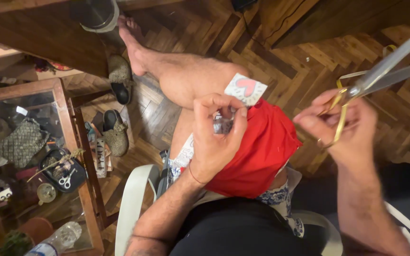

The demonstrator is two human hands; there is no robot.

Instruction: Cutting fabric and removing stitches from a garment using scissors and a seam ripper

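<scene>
Pinched heart patch (246, 88) w/ left hand (214, 137), wrist bent over red cloth (257, 151). Gripped gold-handled scissors (380, 76) in raised right hand (345, 125), blades pointing up-right.

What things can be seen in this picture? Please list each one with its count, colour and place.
paper piece: one, white with a red heart, pinched in the left hand
scissors: one pair, gold handles and silver blades, in the right hand at upper right
red cloth: one, on the lap
clogs: two, grey-speckled, on the floor at left
glass-top table: one, wooden frame, far left
small scissors: one pair, pale, on a dark tray under the glass
wooden floor: brown herringbone
left hand: centre, holding the paper
right hand: right, fingers through the scissor handles
</scene>
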